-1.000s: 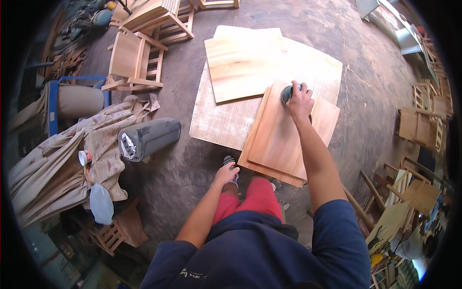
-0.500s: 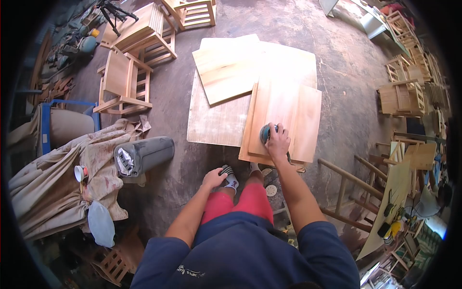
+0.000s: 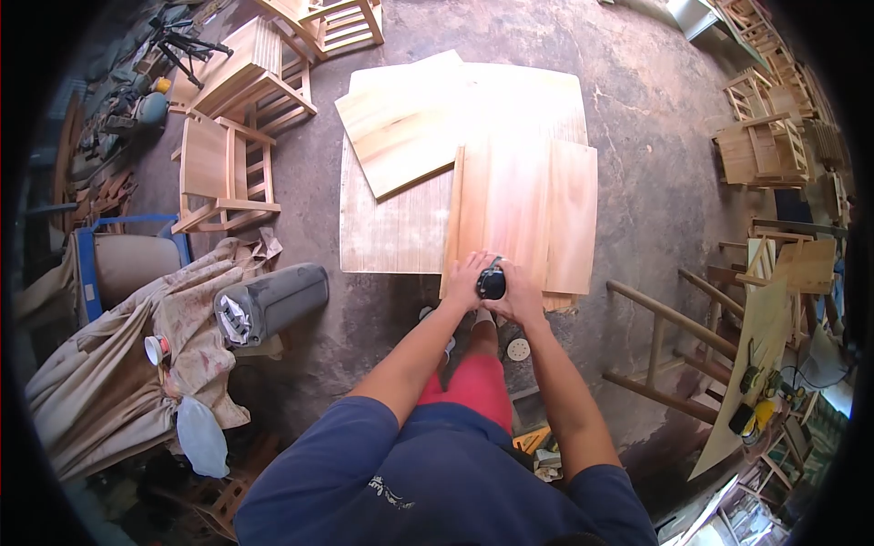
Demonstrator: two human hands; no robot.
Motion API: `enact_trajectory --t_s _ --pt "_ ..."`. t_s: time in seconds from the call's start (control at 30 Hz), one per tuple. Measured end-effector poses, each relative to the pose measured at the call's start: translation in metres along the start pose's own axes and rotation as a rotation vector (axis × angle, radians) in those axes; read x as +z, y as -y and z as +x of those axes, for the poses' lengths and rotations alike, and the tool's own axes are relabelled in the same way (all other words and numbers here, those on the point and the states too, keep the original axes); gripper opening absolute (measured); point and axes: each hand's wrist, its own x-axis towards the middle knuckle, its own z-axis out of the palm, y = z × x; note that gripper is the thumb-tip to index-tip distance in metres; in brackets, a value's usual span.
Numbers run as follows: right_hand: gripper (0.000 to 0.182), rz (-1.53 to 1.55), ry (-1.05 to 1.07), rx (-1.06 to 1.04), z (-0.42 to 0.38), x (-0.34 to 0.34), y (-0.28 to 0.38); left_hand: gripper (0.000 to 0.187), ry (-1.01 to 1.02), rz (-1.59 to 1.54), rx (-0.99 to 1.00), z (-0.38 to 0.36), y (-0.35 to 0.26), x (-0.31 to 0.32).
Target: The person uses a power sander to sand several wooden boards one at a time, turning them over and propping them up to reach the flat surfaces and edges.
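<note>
A small dark electric sander (image 3: pixel 492 283) is at the near edge of the wooden panel (image 3: pixel 519 205), its black end towards me. My right hand (image 3: pixel 519 296) is wrapped round its right side. From the left, my left hand (image 3: pixel 464 280) closes against the sander, with its fingers partly hidden. The panel lies on a large pale board (image 3: pixel 396 237), overlapping other wood. Another wooden panel (image 3: pixel 401 136) rests at an angle on the far left of that board.
A round perforated sanding disc (image 3: pixel 518 349) is on the floor by my leg. To the left are a grey bin (image 3: pixel 287 300) lying on its side, a draped cloth (image 3: pixel 109 364) and wooden chairs (image 3: pixel 223 173). A wooden frame (image 3: pixel 669 328) stands to the right.
My left hand has come up from beside my knee to the sander. The sander has moved towards me to the panel's near edge, and its black end now shows.
</note>
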Motion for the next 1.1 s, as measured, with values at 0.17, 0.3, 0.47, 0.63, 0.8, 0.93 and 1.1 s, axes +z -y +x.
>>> enact_trajectory --t_s 0.17,0.3,0.47,0.63,0.8,0.93,1.1 --pt "0.089 0.062 0.044 -0.047 0.033 -0.009 0.005 0.109 0.081 0.015 -0.049 0.02 0.012 -0.024" --pt "0.086 0.123 0.041 -0.064 0.078 -0.024 0.006 0.11 0.023 0.035 -0.024 0.059 0.027 -0.033" --pt "0.082 0.112 0.051 -0.072 0.151 -0.06 0.004 0.107 -0.005 -0.035 -0.035 0.127 0.026 -0.072" --pt "0.08 0.104 0.032 -0.106 0.228 -0.104 0.007 0.103 -0.071 -0.109 -0.07 0.203 0.037 -0.1" --pt "0.08 0.003 0.046 -0.079 0.299 -0.138 0.004 0.104 -0.132 -0.072 -0.063 0.276 0.047 -0.119" --pt "0.077 0.004 0.022 -0.102 0.337 -0.148 0.015 0.1 -0.161 -0.072 -0.136 0.304 0.056 -0.145" --pt "0.072 -0.002 0.067 -0.052 0.33 -0.141 0.027 0.094 -0.165 -0.065 -0.144 0.287 0.054 -0.154"
